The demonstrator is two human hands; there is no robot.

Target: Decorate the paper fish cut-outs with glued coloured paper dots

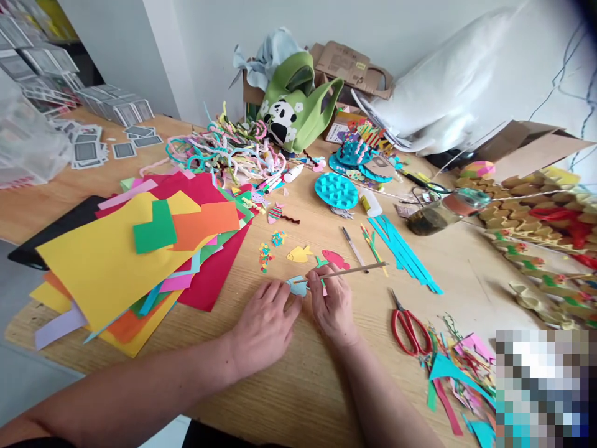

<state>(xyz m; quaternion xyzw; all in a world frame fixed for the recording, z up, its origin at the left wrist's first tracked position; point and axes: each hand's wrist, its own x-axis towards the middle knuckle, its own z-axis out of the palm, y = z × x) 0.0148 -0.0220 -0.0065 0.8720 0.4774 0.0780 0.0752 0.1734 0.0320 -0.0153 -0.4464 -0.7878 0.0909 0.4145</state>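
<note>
Head view: right hand [332, 302] is held low over the table [261, 398], thumb and fingers pinched around a thin stick [364, 269]; one stick end is set at the blue cutout [297, 287], the other is pointed rightward. Left hand [268, 320] is laid palm-down, fingers bent, thumb angled off. Cutout is located between both hands, steadied by the left; whether it is pinched or only pressed down cannot be told. Forearms are brought in from lower left and bottom.

Cutout is partly covered by left fingers and stick, so its full outline can't be read. Green piece [319, 262] is mostly hidden behind the right hand. Lower right corner is pixelated, so part of the scraps [459, 373] is lost.

Bare wood is shown below the hands and between right hand and scissors [410, 330]. Left side is bounded by the paper stack [116, 261]; just beyond the hands, yellow fish [298, 253] and red fish [334, 259] are laid out. Farther right, pen [354, 249] and blue strips [405, 255] are placed.
</note>
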